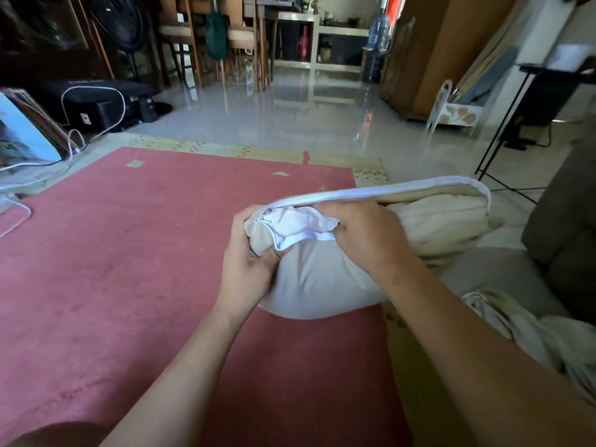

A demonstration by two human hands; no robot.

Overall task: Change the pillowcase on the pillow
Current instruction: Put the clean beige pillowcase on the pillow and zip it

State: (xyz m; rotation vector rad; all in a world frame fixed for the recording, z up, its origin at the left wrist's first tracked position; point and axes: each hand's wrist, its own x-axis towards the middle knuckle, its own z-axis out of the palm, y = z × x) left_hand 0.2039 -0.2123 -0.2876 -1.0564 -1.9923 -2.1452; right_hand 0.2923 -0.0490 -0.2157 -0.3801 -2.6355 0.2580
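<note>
Left grip (254,250) is closed tight on one corner of the pillowcase (316,279), right by the little zip. Its fingers curl under the corner and its thumb sits on top. Right grip (364,233) is just beside it and closed too. Its fingers curl into the open slit of the pillowcase and pinch the white edge there. The fingertips are hidden inside, so I cannot tell what else they touch.

Between the two grips the slit gapes open, and crumpled white cloth shows inside it. That looks like the pillow (296,222). A long white hem runs from the left grip up and away to the right, past the right grip, to the far corner of the pillowcase. The fat, round part of the pillowcase hangs down below both grips. A cream, ribbed part bulges out to the right, behind the right grip.

All of it is held over the right edge of the red rug (129,253), close to the grey sofa (500,272). I cannot tell if the bottom rests on anything.

On the sofa, near the right arm, lies a bunched-up cream cloth (532,333). Past the far edge of the rug is a shiny floor (290,117).
</note>
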